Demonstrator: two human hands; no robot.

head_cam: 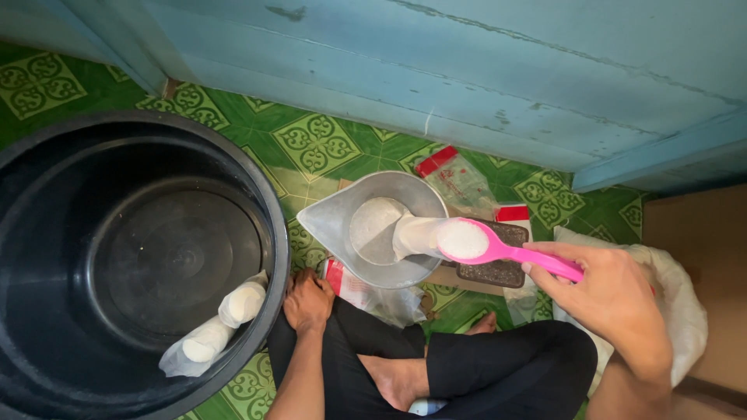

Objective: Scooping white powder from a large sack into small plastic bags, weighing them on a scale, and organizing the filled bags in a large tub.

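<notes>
The person sits cross-legged on a green patterned floor (327, 148), in front of a light blue wooden wall (467, 70). The right hand (611, 299) is closed around the handle of a pink spoon (506, 250); the fingers wrap the handle end firmly. The bowl of the spoon is full of white powder and it is held above the rim of a small metal jug (342, 225), at its right side. Inside the jug stands a small clear plastic bag (412, 233) with its mouth open toward the spoon, and white powder lies already in the bottom of the jug or of the bag; I cannot tell which.

The left hand (307, 302) holds nothing. It rests with bent fingers on the person's left knee, just beside the wall of a big black tub (272, 218).

In the tub, near its right wall, lie two filled plastic bags of white powder (226, 323), touching each other. Behind the jug lies an empty plastic pouch with a red strip (455, 177). Another red-strip pouch (358, 288) lies under the jug, close to the knee. A dark rough pad (498, 272) lies under the spoon. At the right, a white sack (681, 299) is partly hidden by the right hand.
</notes>
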